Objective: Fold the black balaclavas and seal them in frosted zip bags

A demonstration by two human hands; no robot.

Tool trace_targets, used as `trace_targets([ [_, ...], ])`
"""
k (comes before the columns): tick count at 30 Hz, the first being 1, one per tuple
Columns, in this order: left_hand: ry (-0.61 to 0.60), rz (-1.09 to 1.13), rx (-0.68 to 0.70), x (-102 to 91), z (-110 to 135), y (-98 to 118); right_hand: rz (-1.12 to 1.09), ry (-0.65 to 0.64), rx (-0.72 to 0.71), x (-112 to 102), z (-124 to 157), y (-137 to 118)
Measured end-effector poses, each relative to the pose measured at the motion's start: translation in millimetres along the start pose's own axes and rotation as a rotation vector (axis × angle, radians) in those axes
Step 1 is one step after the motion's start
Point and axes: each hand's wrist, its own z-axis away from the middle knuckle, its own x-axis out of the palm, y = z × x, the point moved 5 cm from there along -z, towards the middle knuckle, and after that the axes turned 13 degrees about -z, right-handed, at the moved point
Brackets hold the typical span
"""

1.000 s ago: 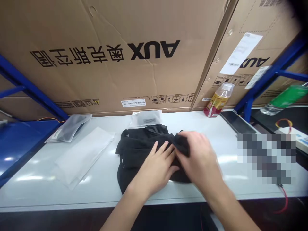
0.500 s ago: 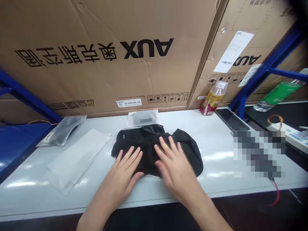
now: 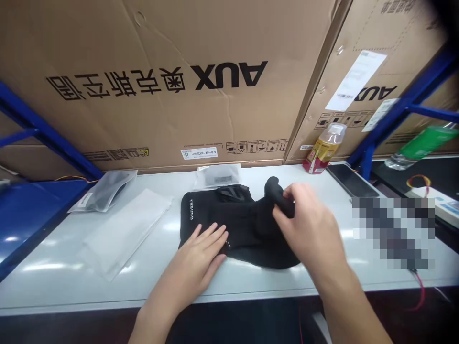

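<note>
A folded black fabric item (image 3: 238,222), with white lettering near its left edge, lies on the white table (image 3: 258,306). Its exact kind cannot be made out. My left hand (image 3: 201,260) rests flat on the lower left part of the fabric, fingers stretched out. At the right end, my right hand (image 3: 311,229) pinches a raised edge of the same fabric between thumb and fingers. Just behind the fabric lies a small frosted plastic packet (image 3: 218,176). Translucent white bags or sheets (image 3: 125,234) are to the left of my left hand.
A frosted bag (image 3: 109,191) lies at the back left. Large cardboard boxes (image 3: 161,119) wall off the rear. To the right are a red and yellow bottle (image 3: 324,149), a dark phone-like slab (image 3: 353,180), a blurred-out patch and a blue frame post (image 3: 366,162).
My right hand has gone from lying flat to pinching and lifting the fabric's right edge. My left hand stays flat on it. White lettering now shows; the view has shifted slightly.
</note>
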Motion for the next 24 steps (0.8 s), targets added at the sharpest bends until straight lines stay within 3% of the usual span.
trace_targets([
  [3,0.026,0.108,-0.02,-6.9,-5.1,-4.9,-0.121,-0.205,-0.209,26.7,13.6,-30.3],
  [6,0.185,0.233,-0.271,-28.4,-8.1,-22.0,-0.459,-0.454,-0.274,47.6,32.3,-46.1],
  [7,0.274,0.259,-0.382,-37.4,-8.8,-26.3,-0.58,-0.457,-0.252,47.5,34.2,-44.0],
  [9,0.407,0.289,-0.52,-50.3,-14.2,-25.0,-0.711,-0.311,-0.171,39.9,30.4,-27.2],
  [10,0.424,0.292,-0.532,-52.3,-20.4,-19.6,-0.702,-0.213,-0.128,35.9,27.1,-15.4],
  [12,0.339,0.285,-0.486,-45.5,-37.2,-4.8,-0.605,-0.09,-0.049,34.6,22.2,6.7],
  [16,0.126,0.289,-0.438,-14.0,-55.8,9.3,-0.573,-0.182,0.011,58.4,26.3,19.6],
  [19,0.149,0.327,-0.456,-5.4,-51.6,4.4,-0.568,-0.212,-0.005,72.5,36.3,6.8],
  [24,0.202,0.223,-0.412,-10.3,-53.6,6.2,-0.345,-0.308,-0.084,83.1,44.7,-14.9],
])
